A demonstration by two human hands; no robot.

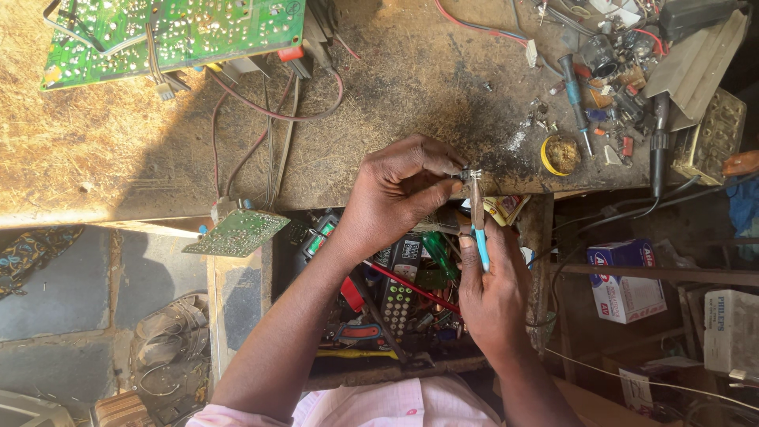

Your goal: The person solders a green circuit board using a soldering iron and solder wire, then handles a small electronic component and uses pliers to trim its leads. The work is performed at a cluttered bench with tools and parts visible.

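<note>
At a scorched bench (411, 87), the left hand (399, 194) pinches a small part (466, 173); the right hand (492, 289) grips blue-handled pliers (479, 229) on it, work unfinished.

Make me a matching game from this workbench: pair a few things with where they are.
Things:
1. large green circuit board
2. small green circuit board
3. blue-handled tool
4. yellow-rimmed tin

Places:
A. in the right hand
B. hanging on wires off the bench's front edge
C. on the bench, right of the hands
D. top left of the bench

Pairs: 1-D, 2-B, 3-A, 4-C
</note>
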